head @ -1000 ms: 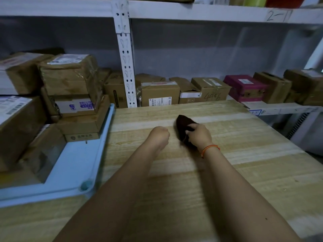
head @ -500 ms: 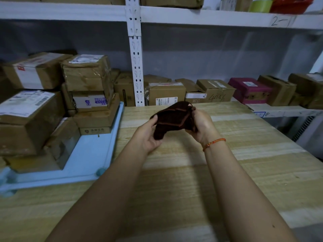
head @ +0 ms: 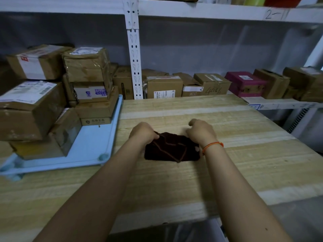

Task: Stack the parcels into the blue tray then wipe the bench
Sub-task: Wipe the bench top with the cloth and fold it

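Observation:
A dark maroon cloth (head: pixel 172 148) with lighter edging lies bunched on the wooden bench (head: pixel 227 154), in the middle. My left hand (head: pixel 144 132) grips its left edge with curled fingers. My right hand (head: pixel 201 131) holds the cloth's right side, fingers curled over it. Several brown cardboard parcels (head: pixel 87 67) stand stacked on the blue tray (head: pixel 94 145) at the left of the bench.
A white shelf upright (head: pixel 133 49) rises behind the bench. More brown boxes (head: pixel 164 88) and a pink box (head: pixel 244 83) line the shelf behind. The bench's right edge drops off near a lower white shelf (head: pixel 279 103). The front edge is close to me.
My right hand picked the cloth up off the bench, both hands held it raised, and now both have brought it down nearer to me and spread it wider.

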`<state>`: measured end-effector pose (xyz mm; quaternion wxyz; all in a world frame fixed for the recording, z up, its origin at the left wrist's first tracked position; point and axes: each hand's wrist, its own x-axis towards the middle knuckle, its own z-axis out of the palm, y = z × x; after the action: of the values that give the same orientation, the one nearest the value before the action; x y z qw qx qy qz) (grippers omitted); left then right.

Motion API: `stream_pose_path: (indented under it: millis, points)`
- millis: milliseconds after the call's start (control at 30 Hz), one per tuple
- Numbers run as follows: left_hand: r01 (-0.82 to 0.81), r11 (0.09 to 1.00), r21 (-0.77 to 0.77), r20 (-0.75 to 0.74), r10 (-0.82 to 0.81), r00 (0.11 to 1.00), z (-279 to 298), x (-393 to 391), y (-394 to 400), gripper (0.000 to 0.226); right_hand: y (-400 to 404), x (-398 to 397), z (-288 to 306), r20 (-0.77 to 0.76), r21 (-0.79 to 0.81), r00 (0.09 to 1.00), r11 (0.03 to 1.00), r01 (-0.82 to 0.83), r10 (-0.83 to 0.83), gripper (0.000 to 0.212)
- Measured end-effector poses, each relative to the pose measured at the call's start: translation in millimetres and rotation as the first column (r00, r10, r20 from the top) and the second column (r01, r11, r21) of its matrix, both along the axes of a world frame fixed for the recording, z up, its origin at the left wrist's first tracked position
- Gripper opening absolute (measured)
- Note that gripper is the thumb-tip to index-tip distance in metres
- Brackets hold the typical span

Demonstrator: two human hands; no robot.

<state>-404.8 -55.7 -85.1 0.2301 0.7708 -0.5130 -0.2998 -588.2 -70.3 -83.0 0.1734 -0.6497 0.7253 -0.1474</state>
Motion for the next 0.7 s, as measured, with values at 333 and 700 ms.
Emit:
stream_pose_path:
  millis: [333,700]
  points:
    - [-0.188,0.922,-0.339,-0.098,0.164,0.981,27.0,18.7,21.0,0.019,25.6,50.9,-40.8,-0.393,0.143,0.753,0.844,-0.517,0.528,0.063]
    - [-0.335,0.821,-0.462,-0.300,0.211,0.930,44.4,53.6,43.6,0.019,91.8,103.5,-18.7,-0.140,-0.142,0.741,0.727,-0.671,0.657,0.039]
